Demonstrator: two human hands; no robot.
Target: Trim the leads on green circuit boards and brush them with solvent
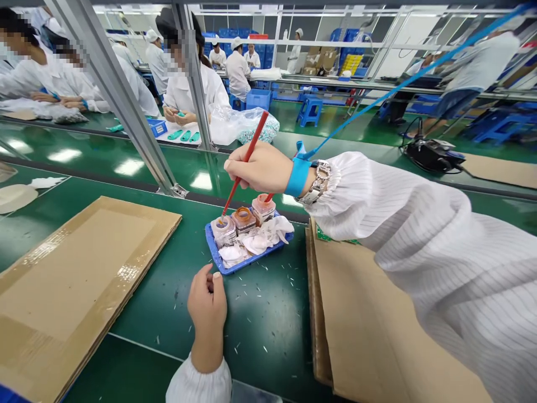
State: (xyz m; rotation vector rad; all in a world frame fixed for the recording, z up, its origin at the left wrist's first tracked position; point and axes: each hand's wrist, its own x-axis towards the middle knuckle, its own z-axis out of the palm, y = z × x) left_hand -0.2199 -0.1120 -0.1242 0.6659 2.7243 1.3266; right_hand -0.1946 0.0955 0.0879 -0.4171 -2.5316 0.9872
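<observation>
My right hand is closed around a slim red-handled brush. Its lower end dips into the mouth of the left small bottle. Beside that stand an amber-rimmed bottle and another bottle with a second red handle in it. All three sit in a blue tray along with crumpled white cloths. My left hand rests near the tray's front corner, fingers loosely curled, thumb and forefinger apart, nothing visible between them. Whether it touches the tray I cannot tell.
Cardboard sheets lie at left and at right, with a green circuit board edge by the right one. Small bright clippings dot the green table. A metal post rises ahead. A blue cord runs from my right wristband. Co-workers sit beyond.
</observation>
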